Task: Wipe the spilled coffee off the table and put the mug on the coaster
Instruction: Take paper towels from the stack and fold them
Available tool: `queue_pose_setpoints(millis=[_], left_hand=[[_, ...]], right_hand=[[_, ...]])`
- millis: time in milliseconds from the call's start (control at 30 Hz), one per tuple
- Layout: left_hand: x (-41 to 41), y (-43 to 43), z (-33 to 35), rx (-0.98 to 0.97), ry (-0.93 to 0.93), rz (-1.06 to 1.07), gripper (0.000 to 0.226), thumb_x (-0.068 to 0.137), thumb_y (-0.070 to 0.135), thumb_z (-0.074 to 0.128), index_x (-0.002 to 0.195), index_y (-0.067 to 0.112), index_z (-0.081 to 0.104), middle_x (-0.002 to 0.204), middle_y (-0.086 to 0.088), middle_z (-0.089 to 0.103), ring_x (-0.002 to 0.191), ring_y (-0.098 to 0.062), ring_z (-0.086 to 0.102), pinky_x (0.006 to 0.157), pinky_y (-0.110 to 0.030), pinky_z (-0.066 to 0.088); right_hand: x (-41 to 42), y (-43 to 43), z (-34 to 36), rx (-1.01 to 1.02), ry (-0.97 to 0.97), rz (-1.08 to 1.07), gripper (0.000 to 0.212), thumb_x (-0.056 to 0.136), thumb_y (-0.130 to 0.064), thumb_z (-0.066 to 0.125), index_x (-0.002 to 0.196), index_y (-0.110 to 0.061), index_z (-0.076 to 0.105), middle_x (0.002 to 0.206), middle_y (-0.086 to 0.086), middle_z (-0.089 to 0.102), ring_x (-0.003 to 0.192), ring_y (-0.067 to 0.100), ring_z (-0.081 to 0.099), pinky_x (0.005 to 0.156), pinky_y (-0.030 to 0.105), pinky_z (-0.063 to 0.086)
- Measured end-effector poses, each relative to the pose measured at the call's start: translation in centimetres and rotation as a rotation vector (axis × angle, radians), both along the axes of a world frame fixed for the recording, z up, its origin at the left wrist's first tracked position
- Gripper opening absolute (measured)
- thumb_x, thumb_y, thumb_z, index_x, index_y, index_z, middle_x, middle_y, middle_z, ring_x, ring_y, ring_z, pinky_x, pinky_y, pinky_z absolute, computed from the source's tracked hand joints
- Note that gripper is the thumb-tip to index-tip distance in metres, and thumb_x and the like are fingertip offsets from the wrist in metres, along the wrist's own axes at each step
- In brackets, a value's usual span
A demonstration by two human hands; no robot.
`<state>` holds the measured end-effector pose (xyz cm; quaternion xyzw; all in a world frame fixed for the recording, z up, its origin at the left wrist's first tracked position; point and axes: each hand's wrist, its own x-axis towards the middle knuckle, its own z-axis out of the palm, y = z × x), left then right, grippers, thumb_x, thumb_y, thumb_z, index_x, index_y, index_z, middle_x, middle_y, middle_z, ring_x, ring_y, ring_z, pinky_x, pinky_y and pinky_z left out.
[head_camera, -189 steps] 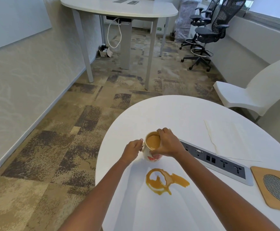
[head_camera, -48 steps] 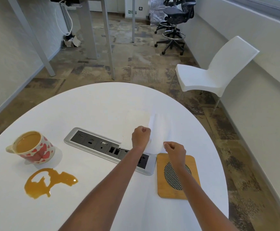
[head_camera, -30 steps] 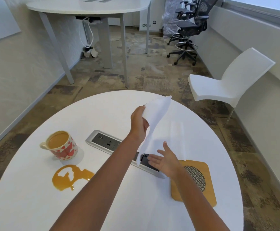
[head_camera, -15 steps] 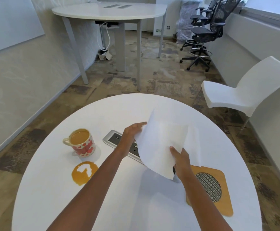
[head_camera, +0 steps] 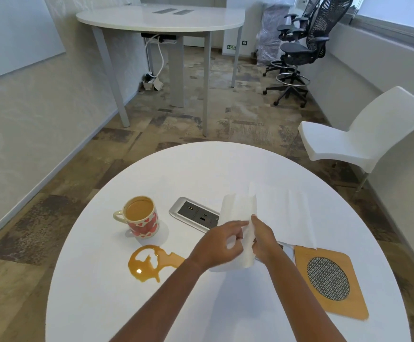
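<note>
A cream mug (head_camera: 142, 219) with red hearts, full of coffee, stands upright on the round white table (head_camera: 201, 169). Just in front of it lies a brown coffee puddle (head_camera: 151, 265). A wooden coaster (head_camera: 329, 280) with a round mesh centre sits at the right. Above the table's middle both hands hold one white paper towel (head_camera: 238, 213), folded lengthwise. My left hand (head_camera: 217, 244) pinches it from the left and my right hand (head_camera: 262, 239) grips it from the right. More white paper (head_camera: 292, 218) lies flat behind my hands.
A grey power socket panel (head_camera: 193, 213) is set into the table between mug and coaster. A white plastic chair (head_camera: 356, 141) stands beyond the table at the right. Farther off are a second white table (head_camera: 161, 18) and black office chairs (head_camera: 299, 50).
The hands have come together and the spread towel is now folded into a narrow strip between them. The head has turned a little, so mug and spill sit nearer the centre.
</note>
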<state>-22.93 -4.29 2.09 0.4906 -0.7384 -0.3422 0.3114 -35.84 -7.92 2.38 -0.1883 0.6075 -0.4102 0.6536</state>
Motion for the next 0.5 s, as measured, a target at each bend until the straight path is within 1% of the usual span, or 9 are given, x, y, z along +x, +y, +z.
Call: queue_pose_setpoints(millis=[67,133,200,233,333,400,433,500], left_hand=[[0.5,0.4,-0.2,-0.04,-0.023,-0.024,0.018,0.08,0.022,0.052,0.086,0.007,0.06,0.131,0.009,0.06,0.112,-0.007,0.058,0.093,-0.024,0.047],[0.9,0.8,-0.5,-0.06,-0.019,-0.034,0.015,0.084,0.018,0.054,0.092,0.008,0.062,0.131,0.007,0.06,0.114,-0.009,0.058,0.094,-0.023,0.047],[1.3,1.1,-0.7,-0.069,-0.03,-0.035,0.02,0.087,0.016,0.055,0.103,0.009,0.063,0.13,0.006,0.06,0.113,-0.01,0.058,0.095,-0.022,0.046],[1.6,1.3,-0.8,-0.064,-0.032,-0.037,0.023,0.087,0.017,0.054,0.107,0.01,0.063,0.13,0.006,0.061,0.112,-0.011,0.058,0.095,-0.021,0.045],[2.3,1.8,-0.6,-0.03,-0.033,-0.046,0.027,0.089,0.019,0.054,0.113,0.012,0.062,0.127,0.003,0.062,0.109,-0.015,0.06,0.096,-0.024,0.046],[2.9,2.0,-0.5,-0.008,-0.028,-0.055,0.028,0.089,0.024,0.051,0.112,0.012,0.061,0.125,0.0,0.063,0.107,-0.017,0.06,0.095,-0.027,0.047],[3.1,2.1,-0.4,0.001,-0.024,-0.061,0.03,0.089,0.028,0.049,0.111,0.011,0.061,0.122,-0.002,0.064,0.105,-0.019,0.06,0.093,-0.027,0.047],[3.7,2.2,-0.1,0.016,0.004,-0.069,0.035,0.088,0.032,0.046,0.11,0.01,0.061,0.118,-0.004,0.065,0.103,-0.02,0.06,0.09,-0.025,0.045]], right_hand=[[0.9,0.2,0.1,0.035,-0.025,-0.023,0.028,0.099,-0.03,0.039,0.106,-0.006,0.053,0.079,0.009,0.06,0.071,0.021,0.057,0.06,0.033,0.046],[1.5,0.4,0.0,0.062,-0.031,-0.02,0.03,0.099,-0.03,0.04,0.1,-0.004,0.055,0.079,0.009,0.06,0.071,0.022,0.057,0.064,0.035,0.047],[2.3,0.9,0.2,0.082,-0.046,-0.018,0.035,0.099,-0.031,0.04,0.086,-0.003,0.056,0.075,0.01,0.06,0.068,0.023,0.057,0.058,0.034,0.046],[2.7,1.1,0.3,0.083,-0.059,-0.02,0.035,0.098,-0.032,0.041,0.082,-0.004,0.056,0.075,0.01,0.061,0.067,0.023,0.057,0.057,0.034,0.045],[3.7,1.6,0.6,0.058,-0.117,-0.032,0.033,0.096,-0.034,0.046,0.086,-0.006,0.06,0.08,0.01,0.063,0.072,0.025,0.059,0.063,0.035,0.049],[4.2,1.9,0.7,0.04,-0.152,0.002,0.029,0.096,-0.03,0.049,0.097,-0.004,0.059,0.085,0.011,0.062,0.076,0.026,0.059,0.07,0.035,0.05],[4.5,2.1,0.7,0.033,-0.154,0.025,0.025,0.096,-0.026,0.049,0.099,-0.003,0.058,0.084,0.012,0.06,0.075,0.026,0.058,0.071,0.035,0.049],[4.8,2.3,0.7,0.019,-0.132,0.045,0.018,0.096,-0.017,0.049,0.092,-0.003,0.057,0.078,0.012,0.056,0.071,0.026,0.056,0.068,0.034,0.047]])
